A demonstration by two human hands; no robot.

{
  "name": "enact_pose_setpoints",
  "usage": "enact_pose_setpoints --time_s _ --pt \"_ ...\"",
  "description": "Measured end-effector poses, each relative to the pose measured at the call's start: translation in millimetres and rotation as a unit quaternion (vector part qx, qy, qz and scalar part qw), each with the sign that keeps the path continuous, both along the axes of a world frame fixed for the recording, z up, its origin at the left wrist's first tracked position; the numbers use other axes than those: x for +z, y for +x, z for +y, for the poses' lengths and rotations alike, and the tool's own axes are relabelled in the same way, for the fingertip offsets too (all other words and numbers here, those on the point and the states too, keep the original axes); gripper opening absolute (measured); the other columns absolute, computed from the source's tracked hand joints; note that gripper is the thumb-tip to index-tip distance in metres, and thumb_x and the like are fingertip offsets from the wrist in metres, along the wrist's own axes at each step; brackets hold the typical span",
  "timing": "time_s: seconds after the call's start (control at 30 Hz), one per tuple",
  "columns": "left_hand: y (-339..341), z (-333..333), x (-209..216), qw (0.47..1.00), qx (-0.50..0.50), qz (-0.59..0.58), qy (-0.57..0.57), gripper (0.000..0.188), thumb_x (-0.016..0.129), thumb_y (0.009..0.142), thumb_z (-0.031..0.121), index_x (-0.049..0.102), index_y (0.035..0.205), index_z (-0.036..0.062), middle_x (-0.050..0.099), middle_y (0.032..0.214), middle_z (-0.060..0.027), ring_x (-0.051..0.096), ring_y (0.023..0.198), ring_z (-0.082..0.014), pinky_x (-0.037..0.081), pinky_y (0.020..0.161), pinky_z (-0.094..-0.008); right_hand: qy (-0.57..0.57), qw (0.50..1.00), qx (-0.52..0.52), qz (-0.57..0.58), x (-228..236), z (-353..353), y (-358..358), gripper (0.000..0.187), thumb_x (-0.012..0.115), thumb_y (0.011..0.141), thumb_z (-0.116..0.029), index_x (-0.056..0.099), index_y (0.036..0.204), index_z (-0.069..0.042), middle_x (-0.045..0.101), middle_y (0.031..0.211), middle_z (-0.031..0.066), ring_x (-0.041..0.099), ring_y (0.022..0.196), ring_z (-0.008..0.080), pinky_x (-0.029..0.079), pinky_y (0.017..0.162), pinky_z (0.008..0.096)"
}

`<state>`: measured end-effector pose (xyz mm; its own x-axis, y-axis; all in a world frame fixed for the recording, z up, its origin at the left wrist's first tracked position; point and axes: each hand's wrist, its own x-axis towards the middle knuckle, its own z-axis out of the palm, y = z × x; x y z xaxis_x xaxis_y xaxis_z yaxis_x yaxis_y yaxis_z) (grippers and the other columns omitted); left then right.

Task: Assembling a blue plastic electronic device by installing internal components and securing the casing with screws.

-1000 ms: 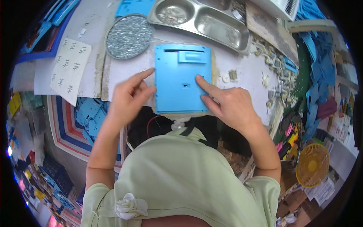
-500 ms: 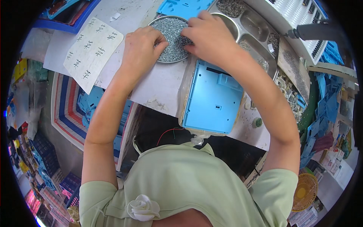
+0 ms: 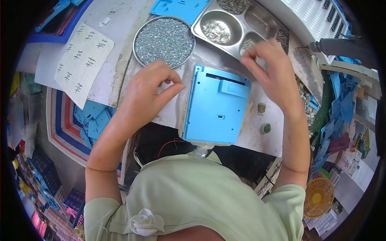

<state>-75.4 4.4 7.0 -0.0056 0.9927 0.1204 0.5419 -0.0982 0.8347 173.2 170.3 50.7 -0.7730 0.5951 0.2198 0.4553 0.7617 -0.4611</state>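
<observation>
A light-blue plastic panel point(image 3: 215, 108) with a raised block near its top lies on a clear-wrapped pad in front of me. Left of it, my left hand point(image 3: 150, 88) hovers with thumb and forefinger brought together; whatever they hold is too small to make out. Just beyond that hand stands a round metal dish point(image 3: 165, 42) full of small silvery metal pieces. My right hand point(image 3: 273, 70) is raised over the near side of a steel compartment tray point(image 3: 235, 49), its fingers curled to a pinch. Anything between those fingertips cannot be made out.
A power screwdriver point(image 3: 335, 46) points in from the right beside a white rack point(image 3: 301, 16). Two small greenish lumps point(image 3: 265, 128) sit right of the panel. Handwritten paper point(image 3: 82, 60) lies at left, above a striped bag point(image 3: 60, 120) of blue parts. Another blue panel point(image 3: 181, 9) lies behind the dish.
Both hands have left the dish of metal pieces. The left has come nearer to me, beside the panel; the right has swung rightward over the compartment tray. The view has shifted slightly.
</observation>
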Motion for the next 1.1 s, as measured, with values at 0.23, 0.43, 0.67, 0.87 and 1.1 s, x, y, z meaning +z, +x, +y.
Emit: enact_pose_setpoints --time_s 0.23,0.43,0.67,0.87,1.1 --pt "8.2 -2.5 -11.1 0.999 0.014 0.033 0.024 0.010 0.068 0.092 0.005 0.064 0.087 -0.0020 0.060 0.084 -0.0114 0.058 0.075 -0.0258 0.045 0.066 -0.0360 -0.075 0.992 -0.021 -0.102 -2.9 -11.5 29.1 0.009 0.077 0.082 -0.012 0.075 0.082 -0.003 0.072 0.078 0.0101 0.062 0.089 0.0292 0.052 0.081 0.0397" --pt "17.2 7.4 -12.4 0.992 -0.009 0.104 0.069 0.012 0.066 0.093 0.007 0.059 0.090 -0.0010 0.055 0.085 -0.0150 0.058 0.080 -0.0371 0.047 0.071 -0.0440 -0.119 0.972 0.025 -0.203 5.4 12.0 15.3 0.012 0.079 0.077 -0.011 0.075 0.080 -0.001 0.070 0.078 0.0118 0.062 0.083 0.0267 0.051 0.076 0.0382" --pt "21.6 14.5 -11.0 0.997 -0.043 0.036 0.059 0.010 0.065 0.094 0.006 0.059 0.093 -0.0018 0.055 0.087 -0.0172 0.056 0.081 -0.0380 0.047 0.073 -0.0429 -0.260 0.941 0.026 -0.215 3.3 30.9 13.7 0.019 0.082 0.074 -0.014 0.073 0.079 0.002 0.063 0.074 0.0131 0.062 0.074 0.0228 0.049 0.069 0.0354" --pt "22.7 22.2 4.7 0.983 -0.066 0.155 0.076 0.015 0.070 0.090 0.009 0.058 0.089 -0.0015 0.057 0.085 -0.0159 0.059 0.079 -0.0372 0.048 0.071 -0.0454 -0.170 0.953 0.093 -0.234 7.0 31.7 5.1 0.018 0.079 0.073 -0.015 0.075 0.079 0.001 0.069 0.073 0.0170 0.067 0.068 0.0267 0.052 0.067 0.0365" --pt "29.8 34.6 14.9 0.961 -0.082 0.257 0.062 0.019 0.072 0.089 0.014 0.060 0.086 0.0000 0.059 0.084 -0.0151 0.062 0.081 -0.0357 0.049 0.071 -0.0458 -0.185 0.926 0.111 -0.309 6.5 46.5 -11.4 0.025 0.082 0.074 -0.019 0.074 0.079 0.004 0.068 0.071 0.0156 0.066 0.066 0.0239 0.050 0.063 0.0362"
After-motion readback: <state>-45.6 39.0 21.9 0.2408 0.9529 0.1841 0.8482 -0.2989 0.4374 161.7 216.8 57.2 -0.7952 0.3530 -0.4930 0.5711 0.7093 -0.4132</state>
